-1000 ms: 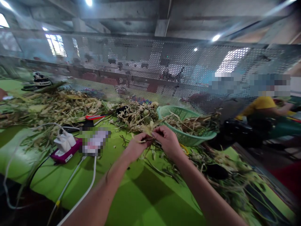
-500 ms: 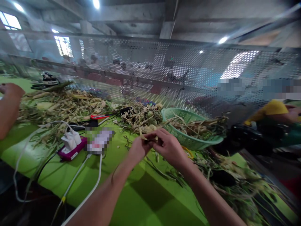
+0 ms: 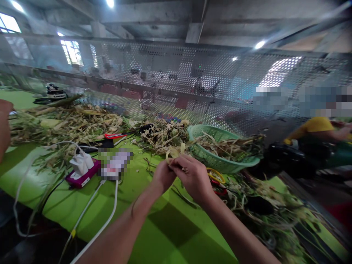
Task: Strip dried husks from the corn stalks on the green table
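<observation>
My left hand (image 3: pixel 164 176) and my right hand (image 3: pixel 194 177) meet above the green table. Between my closed fingertips is a pale yellow, curled strip of dried plant (image 3: pixel 172 152), its loose ends sticking up past the fingers. The exact pinch point is hidden behind my fingers. Just beyond lies a heap of dried plant pieces (image 3: pixel 162 137). To the right, a light green plastic basket (image 3: pixel 224 164) holds long dry stalks and leaves. Near my right wrist are yellow loop handles (image 3: pixel 216 175), with red parts below, resembling scissors.
On the left, a purple power strip (image 3: pixel 82 179) with white plugs and cables sits beside a blurred phone (image 3: pixel 117 165). A red-handled tool (image 3: pixel 115 136) lies behind. Another person's arm (image 3: pixel 4 124) reaches in at left. A perforated metal screen (image 3: pixel 170 80) borders the table.
My right hand has turned slightly, with its fingers closer over the left fingertips. More of the pale strip shows above them. The other person's hand at left has moved toward the frame edge.
</observation>
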The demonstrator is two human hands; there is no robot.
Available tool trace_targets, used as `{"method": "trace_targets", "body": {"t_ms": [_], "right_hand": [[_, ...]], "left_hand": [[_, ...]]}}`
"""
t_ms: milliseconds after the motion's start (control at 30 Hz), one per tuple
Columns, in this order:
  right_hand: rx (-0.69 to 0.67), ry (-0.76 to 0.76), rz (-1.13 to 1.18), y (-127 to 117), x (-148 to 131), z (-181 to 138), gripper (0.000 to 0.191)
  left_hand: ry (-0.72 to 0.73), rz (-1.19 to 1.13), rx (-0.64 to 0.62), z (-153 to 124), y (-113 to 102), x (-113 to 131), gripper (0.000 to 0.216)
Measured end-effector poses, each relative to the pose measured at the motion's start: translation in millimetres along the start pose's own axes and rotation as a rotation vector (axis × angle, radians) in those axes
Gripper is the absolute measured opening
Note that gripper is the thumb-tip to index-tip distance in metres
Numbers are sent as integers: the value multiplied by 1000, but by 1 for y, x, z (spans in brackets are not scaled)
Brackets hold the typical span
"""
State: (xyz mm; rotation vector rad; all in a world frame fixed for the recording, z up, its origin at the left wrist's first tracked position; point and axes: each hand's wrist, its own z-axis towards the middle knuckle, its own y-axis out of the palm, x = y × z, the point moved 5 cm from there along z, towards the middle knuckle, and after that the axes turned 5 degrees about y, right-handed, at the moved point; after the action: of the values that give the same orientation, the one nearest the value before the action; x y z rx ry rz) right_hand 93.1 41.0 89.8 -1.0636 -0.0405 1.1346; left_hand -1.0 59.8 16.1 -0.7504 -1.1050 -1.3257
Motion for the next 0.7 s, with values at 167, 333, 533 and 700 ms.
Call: {"method": "trace_targets", "body": {"t_ms": [167, 333, 533, 700], "right_hand": [[132, 142, 186, -13, 15, 4, 12], [23, 495, 502, 2, 45, 5, 22], [-198, 665, 825, 29, 50, 1, 33], [-196, 678, 871, 29, 56, 1, 33]], "left_hand": [[-91, -294, 175, 4, -13, 4, 20], [-164, -416, 246, 5, -22, 3, 29], [-171, -522, 196, 4, -15, 5, 27], [-233, -615, 199, 5, -14, 1, 22]]}}
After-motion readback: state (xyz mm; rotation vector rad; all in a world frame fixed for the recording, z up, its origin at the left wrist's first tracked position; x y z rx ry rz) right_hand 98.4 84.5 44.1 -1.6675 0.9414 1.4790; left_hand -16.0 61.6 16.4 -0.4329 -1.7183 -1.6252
